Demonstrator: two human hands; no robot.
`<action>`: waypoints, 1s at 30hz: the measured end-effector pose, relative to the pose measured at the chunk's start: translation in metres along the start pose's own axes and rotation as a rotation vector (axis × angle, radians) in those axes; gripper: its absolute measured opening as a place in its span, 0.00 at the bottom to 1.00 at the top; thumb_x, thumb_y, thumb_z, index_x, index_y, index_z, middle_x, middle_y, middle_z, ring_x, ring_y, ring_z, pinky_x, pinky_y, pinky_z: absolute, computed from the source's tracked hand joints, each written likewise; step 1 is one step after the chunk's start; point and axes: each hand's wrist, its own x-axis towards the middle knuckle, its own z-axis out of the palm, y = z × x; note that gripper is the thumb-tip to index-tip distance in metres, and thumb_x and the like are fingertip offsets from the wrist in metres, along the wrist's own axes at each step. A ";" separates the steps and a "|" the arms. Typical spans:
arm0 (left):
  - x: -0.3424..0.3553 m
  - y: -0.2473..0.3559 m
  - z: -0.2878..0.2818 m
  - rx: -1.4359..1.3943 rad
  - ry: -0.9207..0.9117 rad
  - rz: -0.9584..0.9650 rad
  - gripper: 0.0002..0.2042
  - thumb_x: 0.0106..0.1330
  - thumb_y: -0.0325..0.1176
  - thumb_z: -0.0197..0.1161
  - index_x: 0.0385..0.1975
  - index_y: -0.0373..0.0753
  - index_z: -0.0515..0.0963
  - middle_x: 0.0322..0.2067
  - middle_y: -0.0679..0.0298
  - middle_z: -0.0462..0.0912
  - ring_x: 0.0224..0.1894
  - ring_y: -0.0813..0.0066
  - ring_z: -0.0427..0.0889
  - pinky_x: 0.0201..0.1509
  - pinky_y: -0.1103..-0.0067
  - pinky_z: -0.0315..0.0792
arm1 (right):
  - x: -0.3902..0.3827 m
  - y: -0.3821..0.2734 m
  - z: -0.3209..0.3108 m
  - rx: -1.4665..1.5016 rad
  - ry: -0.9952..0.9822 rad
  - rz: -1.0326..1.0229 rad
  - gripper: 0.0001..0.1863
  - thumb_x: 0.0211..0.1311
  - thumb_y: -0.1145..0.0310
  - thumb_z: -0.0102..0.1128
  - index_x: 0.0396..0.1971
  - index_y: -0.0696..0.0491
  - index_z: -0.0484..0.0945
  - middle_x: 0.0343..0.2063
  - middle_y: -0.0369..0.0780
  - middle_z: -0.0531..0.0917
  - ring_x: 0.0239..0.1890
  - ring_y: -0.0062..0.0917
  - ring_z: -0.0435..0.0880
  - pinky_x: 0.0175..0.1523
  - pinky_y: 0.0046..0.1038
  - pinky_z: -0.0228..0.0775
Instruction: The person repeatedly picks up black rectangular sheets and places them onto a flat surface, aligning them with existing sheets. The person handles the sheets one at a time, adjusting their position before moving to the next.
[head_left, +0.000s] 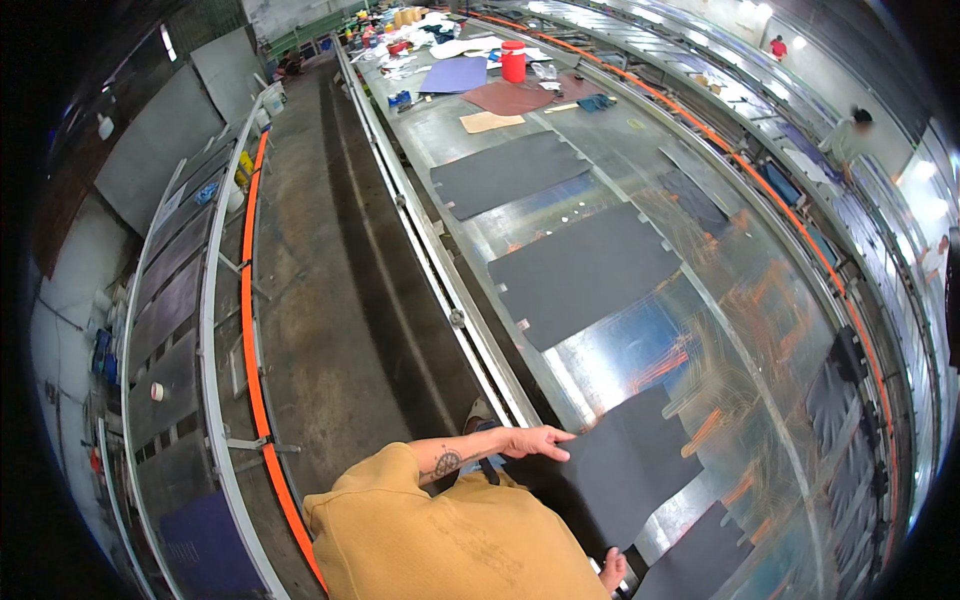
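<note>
A dark grey fabric-like panel [640, 455] lies over the metal table, its near part bent down over the table's edge toward my body. My left hand [541, 443] pinches the panel's left near corner between thumb and fingers. At the other near corner is my right hand [612, 572], closed on the panel's edge; part of it is cut off by my body. Another dark grey panel [700, 560] lies flat just right of my right hand. Farther up the table a similar panel [590, 270] rests flat, with small pale tabs along its sides.
The long metal table [590, 375] carries orange smears and a side rail [440, 270]. Beyond the panels sit a red jug [513, 62], a purple sheet [455, 75] and a maroon sheet [508, 97]. An orange-edged rack [250, 330] stands left across the aisle. A person [850, 138] is at the far right.
</note>
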 end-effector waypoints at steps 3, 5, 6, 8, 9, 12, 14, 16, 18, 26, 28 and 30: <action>-0.004 -0.003 -0.010 0.034 0.039 -0.186 0.40 0.71 0.38 0.70 0.78 0.34 0.55 0.68 0.65 0.73 0.69 0.78 0.68 0.74 0.76 0.61 | 0.027 -0.057 0.005 1.163 0.392 0.219 0.10 0.76 0.67 0.58 0.46 0.59 0.78 0.45 0.41 0.85 0.47 0.29 0.82 0.57 0.35 0.74; -0.007 0.008 -0.005 0.086 0.041 -0.174 0.38 0.70 0.38 0.70 0.75 0.33 0.59 0.65 0.64 0.75 0.66 0.77 0.71 0.72 0.75 0.64 | 0.029 -0.066 -0.017 1.078 0.219 0.185 0.25 0.74 0.72 0.58 0.68 0.59 0.68 0.63 0.44 0.77 0.65 0.34 0.75 0.72 0.40 0.65; -0.006 0.021 0.011 0.071 -0.054 -0.043 0.36 0.70 0.38 0.71 0.73 0.32 0.62 0.63 0.63 0.76 0.64 0.76 0.73 0.70 0.74 0.66 | 0.033 -0.065 -0.020 0.948 0.185 0.188 0.25 0.73 0.74 0.58 0.67 0.60 0.69 0.61 0.42 0.78 0.65 0.31 0.76 0.72 0.37 0.64; -0.009 0.022 0.021 0.194 0.056 -0.034 0.32 0.70 0.37 0.71 0.69 0.33 0.66 0.61 0.61 0.77 0.61 0.75 0.76 0.66 0.73 0.70 | 0.034 -0.071 -0.033 0.609 0.154 0.251 0.24 0.70 0.72 0.63 0.64 0.60 0.73 0.56 0.39 0.82 0.58 0.23 0.78 0.65 0.30 0.68; -0.010 0.019 0.027 0.172 0.150 -0.060 0.28 0.71 0.36 0.69 0.68 0.33 0.69 0.59 0.61 0.79 0.58 0.75 0.77 0.64 0.74 0.72 | 0.040 -0.086 -0.036 0.625 0.198 0.203 0.22 0.71 0.71 0.63 0.62 0.59 0.75 0.55 0.37 0.83 0.56 0.21 0.79 0.62 0.29 0.70; 0.000 0.041 0.063 0.205 0.268 -0.042 0.20 0.75 0.34 0.65 0.62 0.31 0.74 0.54 0.62 0.83 0.53 0.77 0.80 0.60 0.76 0.75 | 0.045 -0.106 -0.047 0.805 0.331 0.211 0.16 0.74 0.69 0.62 0.55 0.61 0.80 0.46 0.34 0.85 0.47 0.16 0.80 0.55 0.23 0.72; 0.007 0.057 0.083 0.234 0.311 0.001 0.17 0.75 0.33 0.64 0.56 0.29 0.78 0.48 0.64 0.85 0.48 0.79 0.81 0.57 0.78 0.75 | 0.041 -0.109 -0.055 0.802 0.397 0.266 0.12 0.74 0.69 0.62 0.48 0.61 0.82 0.37 0.31 0.84 0.37 0.12 0.77 0.44 0.19 0.70; 0.006 0.076 0.095 0.338 0.335 0.033 0.15 0.74 0.33 0.65 0.54 0.29 0.79 0.46 0.64 0.85 0.48 0.79 0.80 0.56 0.78 0.75 | 0.039 -0.122 -0.067 0.737 0.442 0.239 0.09 0.74 0.69 0.63 0.41 0.61 0.84 0.30 0.27 0.82 0.30 0.08 0.72 0.35 0.17 0.65; -0.005 0.114 0.114 0.352 0.324 0.094 0.16 0.73 0.33 0.66 0.52 0.28 0.79 0.45 0.64 0.85 0.48 0.78 0.80 0.55 0.77 0.74 | 0.039 -0.164 -0.086 0.599 0.469 0.154 0.08 0.73 0.70 0.64 0.35 0.60 0.84 0.24 0.25 0.78 0.24 0.06 0.66 0.28 0.16 0.57; 0.060 0.237 0.172 0.471 0.258 0.522 0.23 0.70 0.32 0.65 0.60 0.26 0.74 0.52 0.59 0.82 0.54 0.72 0.78 0.63 0.75 0.70 | 0.126 -0.255 -0.197 0.451 0.766 -0.130 0.07 0.71 0.71 0.64 0.35 0.59 0.80 0.29 0.27 0.76 0.33 0.10 0.72 0.39 0.18 0.65; 0.106 0.271 0.185 0.459 0.304 0.525 0.21 0.70 0.30 0.64 0.60 0.28 0.75 0.51 0.59 0.82 0.53 0.73 0.79 0.62 0.76 0.71 | 0.183 -0.265 -0.230 0.442 0.770 -0.183 0.08 0.72 0.68 0.62 0.36 0.59 0.81 0.29 0.28 0.78 0.34 0.11 0.73 0.41 0.20 0.67; 0.167 0.300 0.175 0.425 0.243 0.527 0.20 0.70 0.31 0.65 0.58 0.29 0.76 0.50 0.59 0.83 0.51 0.73 0.81 0.58 0.76 0.74 | 0.248 -0.251 -0.256 0.706 0.694 -0.160 0.10 0.74 0.67 0.60 0.37 0.59 0.81 0.32 0.29 0.81 0.36 0.13 0.75 0.43 0.21 0.69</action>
